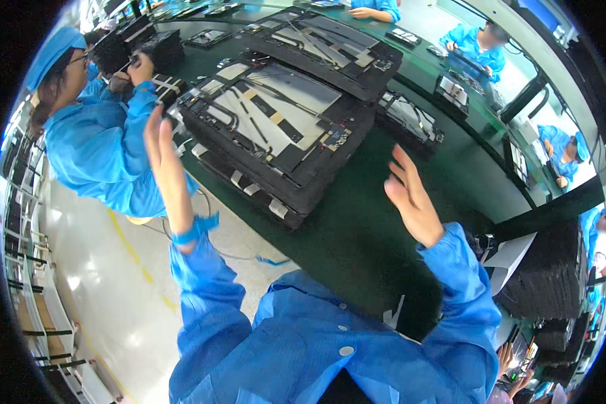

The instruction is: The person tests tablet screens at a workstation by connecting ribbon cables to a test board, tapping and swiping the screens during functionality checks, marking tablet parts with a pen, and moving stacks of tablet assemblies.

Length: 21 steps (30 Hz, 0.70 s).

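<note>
A stack of black foam trays [303, 192] stands on the dark green bench, with an opened tablet-like device [276, 111] lying in the top tray. Its pale inside shows black strips, cables and a small circuit board. Beside the stack's left edge my left hand [168, 172] is raised, fingers stretched out and holding nothing. A blue band circles that wrist. My right hand [414, 198] hovers over the bench to the right of the stack, its fingers apart and bare of any object. Behind the front stack sits another foam tray [363, 84] with a similar opened device.
A smaller foam tray with a device [411, 121] lies right of the stack. At the left, a co-worker in blue [108, 145] handles black blocks. Tall black foam sheets [549, 269] are piled at the right. A blue-ended cable [273, 261] hangs by the bench edge [249, 219].
</note>
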{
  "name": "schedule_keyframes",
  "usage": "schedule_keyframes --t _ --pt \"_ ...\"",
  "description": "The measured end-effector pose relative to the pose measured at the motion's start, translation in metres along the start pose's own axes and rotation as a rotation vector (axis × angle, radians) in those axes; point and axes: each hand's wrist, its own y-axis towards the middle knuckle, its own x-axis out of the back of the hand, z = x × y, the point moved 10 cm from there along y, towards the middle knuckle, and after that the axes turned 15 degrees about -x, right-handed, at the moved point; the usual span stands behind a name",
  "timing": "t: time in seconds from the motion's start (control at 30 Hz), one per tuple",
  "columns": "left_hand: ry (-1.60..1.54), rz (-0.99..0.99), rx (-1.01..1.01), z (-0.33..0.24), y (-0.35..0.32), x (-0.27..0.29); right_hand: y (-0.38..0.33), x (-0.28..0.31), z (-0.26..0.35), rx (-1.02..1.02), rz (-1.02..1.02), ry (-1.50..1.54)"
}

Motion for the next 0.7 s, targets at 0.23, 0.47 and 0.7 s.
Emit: schedule_keyframes --t 0.23,0.47,0.7 --pt "-0.532 -0.182 0.454 0.089 -0.017 -0.053 0.047 -0.035 0.009 0.074 -0.208 0.478" --pt "-0.374 -0.13 0.35 0.072 -0.008 -0.053 0.043 -0.042 0.016 0.135 -0.399 0.311" --pt "-0.197 -0.105 0.273 0.067 -0.003 -0.045 0.026 -0.038 0.036 0.264 -0.528 0.189"
